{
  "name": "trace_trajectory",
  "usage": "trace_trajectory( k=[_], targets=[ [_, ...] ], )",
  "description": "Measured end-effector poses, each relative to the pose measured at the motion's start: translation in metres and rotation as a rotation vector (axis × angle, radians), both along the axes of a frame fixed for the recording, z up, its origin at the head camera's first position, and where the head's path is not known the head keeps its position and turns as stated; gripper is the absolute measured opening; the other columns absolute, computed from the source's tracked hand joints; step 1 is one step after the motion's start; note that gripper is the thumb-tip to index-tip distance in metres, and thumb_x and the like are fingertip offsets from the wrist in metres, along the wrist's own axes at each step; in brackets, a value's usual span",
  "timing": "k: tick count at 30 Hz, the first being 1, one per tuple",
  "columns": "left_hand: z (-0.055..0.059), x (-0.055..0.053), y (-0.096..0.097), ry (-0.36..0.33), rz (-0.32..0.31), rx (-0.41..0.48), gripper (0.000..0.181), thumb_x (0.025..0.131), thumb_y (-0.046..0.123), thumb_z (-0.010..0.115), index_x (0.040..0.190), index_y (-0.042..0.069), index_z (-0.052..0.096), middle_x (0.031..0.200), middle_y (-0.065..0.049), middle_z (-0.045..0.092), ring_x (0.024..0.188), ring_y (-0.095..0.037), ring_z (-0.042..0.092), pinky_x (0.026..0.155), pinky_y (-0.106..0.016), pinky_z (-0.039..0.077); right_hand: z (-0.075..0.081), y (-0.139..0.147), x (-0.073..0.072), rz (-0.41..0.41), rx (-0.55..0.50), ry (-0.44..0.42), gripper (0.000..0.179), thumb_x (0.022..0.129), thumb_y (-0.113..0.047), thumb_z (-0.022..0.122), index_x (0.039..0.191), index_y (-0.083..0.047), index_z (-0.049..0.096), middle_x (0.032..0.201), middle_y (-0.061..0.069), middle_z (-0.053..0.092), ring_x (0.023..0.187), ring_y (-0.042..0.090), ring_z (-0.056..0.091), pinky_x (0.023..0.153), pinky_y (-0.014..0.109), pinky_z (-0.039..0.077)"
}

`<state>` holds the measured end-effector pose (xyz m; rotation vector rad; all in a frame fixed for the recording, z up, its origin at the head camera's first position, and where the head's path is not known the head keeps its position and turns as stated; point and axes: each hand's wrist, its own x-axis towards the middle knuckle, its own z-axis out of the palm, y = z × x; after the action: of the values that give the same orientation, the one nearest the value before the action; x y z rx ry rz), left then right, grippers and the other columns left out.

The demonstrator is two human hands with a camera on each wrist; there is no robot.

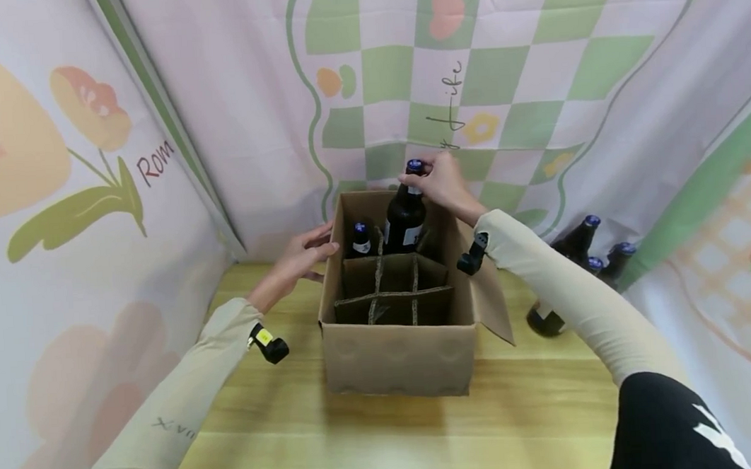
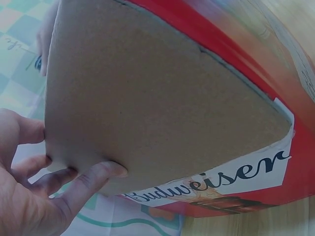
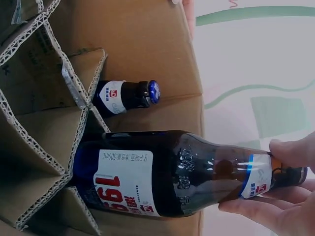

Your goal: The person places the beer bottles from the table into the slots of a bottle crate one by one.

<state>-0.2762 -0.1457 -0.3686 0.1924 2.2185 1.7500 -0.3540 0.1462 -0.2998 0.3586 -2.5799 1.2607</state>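
Note:
A dark glass beer bottle point(image 3: 162, 172) with a white label and blue cap is pinched at its neck by my right hand point(image 1: 439, 181). Its base is partly down in a middle back compartment of the cardboard box point(image 1: 397, 357). A second beer bottle point(image 3: 123, 97) stands in the back left compartment, only its neck and cap showing. My left hand point(image 1: 300, 256) rests on the box's left side near the back; in the left wrist view its fingers and thumb touch the cardboard flap point(image 2: 147, 98). Cardboard dividers point(image 1: 379, 294) split the box into compartments.
Several dark bottles point(image 1: 580, 241) with blue caps stand on the wooden table point(image 1: 386, 439) right of the box, partly hidden by my right arm. A box flap point(image 1: 490, 299) juts out on the right. Patterned curtains point(image 1: 253, 92) hang behind and at both sides.

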Motion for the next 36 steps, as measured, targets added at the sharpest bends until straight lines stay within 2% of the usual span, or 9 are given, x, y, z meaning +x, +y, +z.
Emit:
trace_trajectory(
  k=[4,6,10,13,15,19,21,27,36],
  targets=[
    [0.001,-0.001,0.000,0.009,-0.004,0.004,0.068,0.106,0.022,0.061,0.166,0.025,0.030,0.168,-0.016,0.035,0.139,-0.041,0.052,0.077,-0.037,0.067,0.003,-0.011,-0.002,0.026,0.030,-0.001,0.022,0.094,-0.017,0.080,0.089,0.003,0.072,0.075,0.009,0.070,0.058,0.008,0.049,0.052,0.017,0.038],
    [-0.001,-0.001,0.000,0.003,-0.003,0.008,0.067,0.106,0.022,0.061,0.166,0.026,0.031,0.168,-0.016,0.035,0.138,-0.040,0.052,0.077,-0.037,0.067,0.002,-0.015,-0.003,0.022,0.056,-0.001,0.023,0.093,-0.016,0.081,0.088,0.004,0.071,0.075,0.012,0.070,0.059,0.012,0.051,0.053,0.019,0.040],
    [-0.002,-0.001,0.001,-0.014,-0.011,0.017,0.067,0.106,0.021,0.061,0.166,0.027,0.030,0.168,-0.015,0.035,0.139,-0.041,0.051,0.081,-0.039,0.067,0.001,-0.017,-0.006,0.016,0.109,-0.018,0.030,0.090,-0.012,0.082,0.108,0.010,0.072,0.100,0.024,0.076,0.083,0.029,0.071,0.070,0.028,0.058],
    [-0.002,-0.001,0.001,-0.011,-0.014,0.023,0.067,0.106,0.021,0.060,0.166,0.025,0.030,0.169,-0.015,0.034,0.140,-0.042,0.050,0.082,-0.040,0.066,-0.002,-0.016,-0.008,0.038,0.143,-0.041,0.038,0.090,-0.011,0.082,0.119,0.010,0.070,0.117,0.027,0.073,0.106,0.038,0.070,0.087,0.040,0.060],
    [-0.002,-0.001,0.000,-0.004,-0.009,0.023,0.067,0.106,0.021,0.061,0.166,0.024,0.030,0.169,-0.015,0.034,0.140,-0.042,0.050,0.081,-0.039,0.066,-0.008,-0.015,-0.010,0.058,0.159,-0.061,0.035,0.089,-0.010,0.082,0.116,0.009,0.071,0.113,0.026,0.072,0.100,0.038,0.071,0.084,0.042,0.061],
    [-0.002,-0.001,0.001,0.000,-0.011,0.020,0.068,0.106,0.021,0.061,0.166,0.024,0.030,0.169,-0.015,0.033,0.138,-0.043,0.051,0.080,-0.038,0.066,-0.027,-0.011,-0.012,0.087,0.200,-0.141,0.023,0.090,-0.008,0.082,0.103,0.008,0.074,0.091,0.017,0.073,0.065,0.023,0.066,0.059,0.029,0.058],
    [-0.003,0.000,0.002,-0.008,-0.011,0.019,0.069,0.105,0.021,0.062,0.166,0.026,0.030,0.169,-0.014,0.034,0.138,-0.042,0.052,0.080,-0.038,0.066,-0.036,-0.009,-0.013,0.100,0.218,-0.200,0.020,0.090,-0.008,0.082,0.102,0.007,0.074,0.084,0.014,0.072,0.056,0.021,0.064,0.054,0.028,0.058],
    [-0.005,0.002,0.002,-0.016,-0.006,0.013,0.068,0.105,0.022,0.063,0.165,0.026,0.031,0.169,-0.014,0.035,0.137,-0.041,0.053,0.079,-0.037,0.067,-0.051,-0.007,-0.014,0.122,0.264,-0.267,0.028,0.090,-0.007,0.081,0.110,0.009,0.074,0.091,0.021,0.075,0.072,0.035,0.073,0.069,0.043,0.066],
    [-0.003,0.002,0.000,-0.003,-0.016,0.018,0.068,0.106,0.021,0.061,0.166,0.024,0.030,0.169,-0.015,0.033,0.140,-0.043,0.050,0.081,-0.039,0.066,-0.050,-0.013,-0.013,0.176,0.403,-0.344,0.015,0.092,-0.004,0.076,0.100,0.009,0.073,0.096,0.025,0.075,0.076,0.035,0.075,0.068,0.038,0.066]
  ],
)
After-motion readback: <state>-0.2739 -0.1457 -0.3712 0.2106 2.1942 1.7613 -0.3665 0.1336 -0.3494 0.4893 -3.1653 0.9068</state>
